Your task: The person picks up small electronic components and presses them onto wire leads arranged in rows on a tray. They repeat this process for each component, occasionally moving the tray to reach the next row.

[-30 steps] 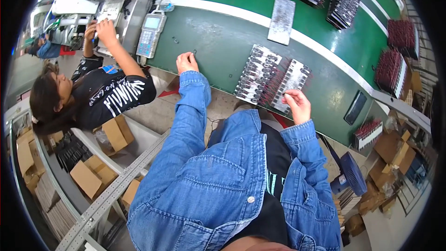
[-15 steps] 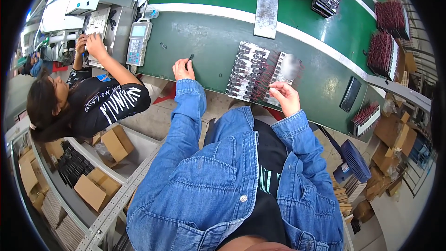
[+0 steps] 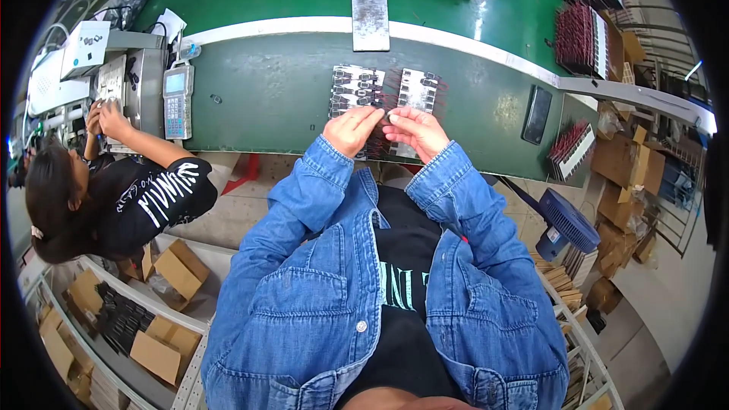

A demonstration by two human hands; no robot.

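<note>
Pinching small dark piece (image 3: 387,117) in right grip (image 3: 420,131); left grip (image 3: 351,131) just beside, cannot tell if closed; 2 white boards (image 3: 415,91) beneath both.

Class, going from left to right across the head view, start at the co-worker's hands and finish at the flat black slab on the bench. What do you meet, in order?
Co-worker's hands → keypad device with a screen → small dark piece → person's left hand → person's right hand → flat black slab.
</note>
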